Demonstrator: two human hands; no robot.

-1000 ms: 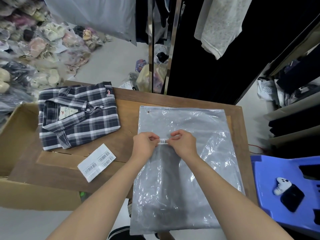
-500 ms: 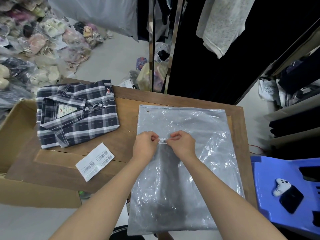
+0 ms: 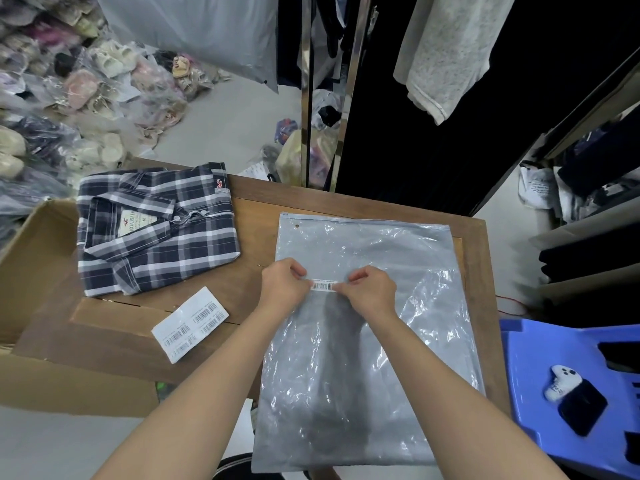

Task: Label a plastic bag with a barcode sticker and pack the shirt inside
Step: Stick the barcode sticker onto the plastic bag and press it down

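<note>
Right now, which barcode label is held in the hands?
The single barcode sticker pinched over the plastic bag, between both hands; the label sheet lies untouched beside the shirt.

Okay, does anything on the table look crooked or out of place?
Mostly tidy. The grey plastic bag hangs over the wooden table's near edge, and the white barcode sheet lies askew. The folded navy plaid shirt sits slightly rotated, still unpacked.
</note>
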